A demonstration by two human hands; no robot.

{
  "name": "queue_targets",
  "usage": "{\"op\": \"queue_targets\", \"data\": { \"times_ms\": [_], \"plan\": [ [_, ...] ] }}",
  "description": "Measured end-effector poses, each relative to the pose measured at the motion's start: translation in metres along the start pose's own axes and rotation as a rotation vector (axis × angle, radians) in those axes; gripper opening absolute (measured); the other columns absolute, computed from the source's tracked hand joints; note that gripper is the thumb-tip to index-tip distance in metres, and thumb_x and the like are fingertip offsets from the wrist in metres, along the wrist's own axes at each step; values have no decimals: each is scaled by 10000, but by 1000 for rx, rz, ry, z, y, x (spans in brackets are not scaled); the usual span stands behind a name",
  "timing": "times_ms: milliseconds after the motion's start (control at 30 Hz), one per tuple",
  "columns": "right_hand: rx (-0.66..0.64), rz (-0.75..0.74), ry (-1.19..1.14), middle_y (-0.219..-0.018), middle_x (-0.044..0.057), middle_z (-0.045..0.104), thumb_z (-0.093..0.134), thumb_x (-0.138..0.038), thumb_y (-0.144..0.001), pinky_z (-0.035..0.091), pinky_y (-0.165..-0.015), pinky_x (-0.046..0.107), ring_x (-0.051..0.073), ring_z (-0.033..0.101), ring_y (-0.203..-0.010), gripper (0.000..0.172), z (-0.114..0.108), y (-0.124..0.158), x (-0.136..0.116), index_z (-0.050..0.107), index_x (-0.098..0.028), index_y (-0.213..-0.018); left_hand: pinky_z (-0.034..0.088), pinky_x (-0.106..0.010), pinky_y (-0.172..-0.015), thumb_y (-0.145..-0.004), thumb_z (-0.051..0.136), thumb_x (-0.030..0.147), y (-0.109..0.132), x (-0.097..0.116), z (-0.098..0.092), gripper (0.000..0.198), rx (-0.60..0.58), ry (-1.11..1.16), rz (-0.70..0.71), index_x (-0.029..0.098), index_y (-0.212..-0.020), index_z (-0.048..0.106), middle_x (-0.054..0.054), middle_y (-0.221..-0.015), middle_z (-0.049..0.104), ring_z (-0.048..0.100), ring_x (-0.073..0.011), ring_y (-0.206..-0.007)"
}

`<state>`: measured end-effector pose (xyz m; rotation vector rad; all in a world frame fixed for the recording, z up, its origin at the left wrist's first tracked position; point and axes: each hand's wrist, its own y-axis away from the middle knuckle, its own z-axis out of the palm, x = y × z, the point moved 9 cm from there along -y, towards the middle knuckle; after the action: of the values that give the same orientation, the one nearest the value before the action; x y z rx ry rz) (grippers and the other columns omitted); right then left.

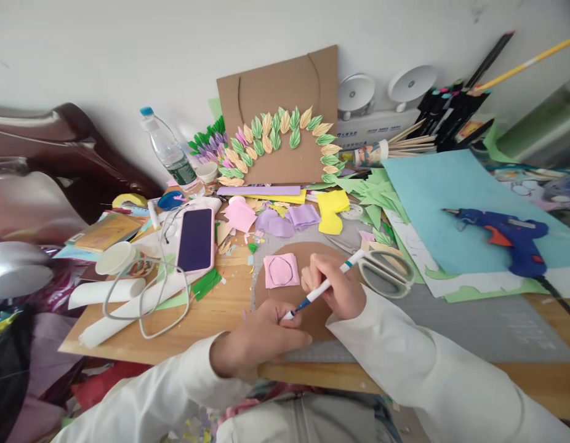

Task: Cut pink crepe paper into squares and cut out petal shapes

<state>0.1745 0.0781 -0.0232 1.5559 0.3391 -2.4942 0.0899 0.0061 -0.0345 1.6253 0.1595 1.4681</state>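
My right hand [337, 284] is closed round a white marker pen [329, 281] with a blue tip end and a teal band. The pen points down to the left, into my left hand [269, 332]. There my fingers pinch a small white pen cap [289, 315] at the marker's tip; I cannot tell whether the cap is fully on. Just beyond both hands lies a folded pink paper square [281, 271] with a circle drawn on it. It rests on a round piece of brown cardboard [322, 326]. Grey-handled scissors [387, 272] lie to the right of my right hand.
A blue glue gun [506, 234] lies on light blue paper [418, 184] at right. A phone [195, 240], a cable [146, 307] and white rolls [123, 314] crowd the left. Behind, cardboard [285, 86] with paper leaves leans on the wall beside a bottle [172, 147].
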Motion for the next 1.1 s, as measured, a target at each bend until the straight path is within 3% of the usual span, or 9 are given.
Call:
{"op": "queue_targets", "data": {
  "times_ms": [267,533,600,667,767,833,900,1000,1100],
  "plan": [
    [-118,8,129,-478,-46,408,484,-439,-926,239,-445,282,102,352,-427,455,16,10,1,485,-204,-536,92,-224,-417,-680,636,161,0,-8,3,458,-62,41,1,212,-558,198,118,-483,200,153,-24,-420],
    [-136,-84,140,-513,-48,313,339,-443,-984,270,-467,294,128,304,-472,452,40,30,10,339,-239,-581,49,-212,-381,-639,624,82,15,-20,41,433,-471,283,-295,208,-544,221,131,-380,220,97,-23,-359],
    [-153,-102,167,-507,-52,285,282,-426,-999,268,-452,293,132,283,-461,445,46,32,10,304,-246,-593,52,-212,-376,-628,612,74,17,-23,46,436,-518,297,-336,206,-536,206,130,-366,214,90,-23,-351],
    [-181,-126,224,-521,-45,312,244,-435,-1003,302,-460,296,136,307,-468,446,47,31,4,306,-247,-604,57,-212,-380,-624,612,92,15,-22,44,430,-489,297,-314,210,-549,205,132,-377,197,80,-27,-358],
    [-254,-178,374,-633,1,470,270,-526,-979,395,-542,320,157,441,-564,454,41,23,-13,456,-232,-689,108,-215,-402,-664,616,179,4,-2,16,375,-242,85,-44,216,-569,256,117,-443,217,133,-41,-398],
    [-288,-230,498,-772,39,555,351,-645,-909,450,-650,357,197,526,-707,476,32,15,-25,561,-223,-844,162,-221,-433,-731,582,247,6,27,-17,329,48,-188,247,209,-568,300,91,-497,249,206,-58,-446],
    [-251,-275,663,-947,74,589,474,-590,-888,455,-792,401,235,551,-873,404,17,5,-33,582,-221,-1009,204,-227,-467,-822,501,303,21,52,-51,296,362,-448,449,200,-587,355,72,-529,277,266,-79,-486],
    [-114,-299,975,-1106,107,567,510,-369,-931,402,-921,449,268,515,-1042,289,-4,-9,-32,550,-218,-1174,209,-246,-486,-912,404,380,39,64,-94,337,732,-794,485,210,-626,353,64,-508,340,316,-100,-464],
    [-78,-263,1161,-1128,126,569,503,-296,-935,389,-946,480,294,511,-1085,279,-9,-16,-19,560,-203,-1191,190,-268,-489,-949,361,350,41,56,-122,295,946,-1164,323,201,-716,466,11,-532,510,458,-146,-448]
  ]
}}
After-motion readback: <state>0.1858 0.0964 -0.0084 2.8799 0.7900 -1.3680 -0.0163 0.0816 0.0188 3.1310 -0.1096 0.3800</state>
